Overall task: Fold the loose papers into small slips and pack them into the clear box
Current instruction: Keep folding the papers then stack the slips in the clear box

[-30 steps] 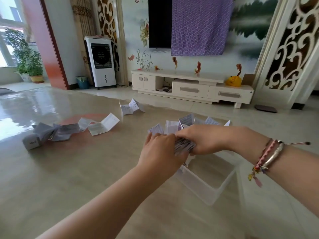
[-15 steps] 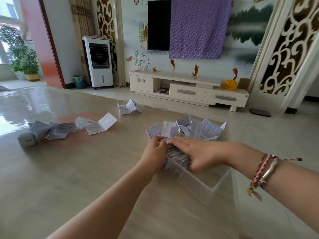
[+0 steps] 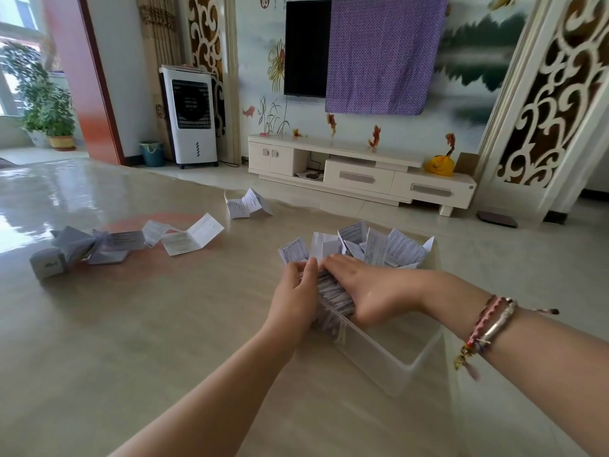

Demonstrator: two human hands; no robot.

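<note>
A clear plastic box [image 3: 392, 364] stands on the glossy table [image 3: 148, 341] in front of me. A tight bundle of folded slips [image 3: 333, 293] sits at the box's left end, squeezed between my left hand [image 3: 295, 296] outside it and my right hand [image 3: 372, 290] lying over it inside the box. Behind my hands, several looser folded papers [image 3: 379, 244] stick up out of the box's far part. The near part of the box holds nothing. Loose papers lie on the table: an unfolded strip [image 3: 184, 235] to the left and a zigzag leaflet [image 3: 247, 204] farther back.
A small grey carton [image 3: 47, 263] and crumpled leaflets [image 3: 95, 245] lie at the table's left. Beyond the far table edge are a white TV cabinet [image 3: 359, 173], a standing air cooler [image 3: 191, 117] and a wall screen half draped in purple cloth [image 3: 382, 54].
Both hands came down with the bundle of slips from above the box into its left end. They now press it there, and the loose papers behind have come into view.
</note>
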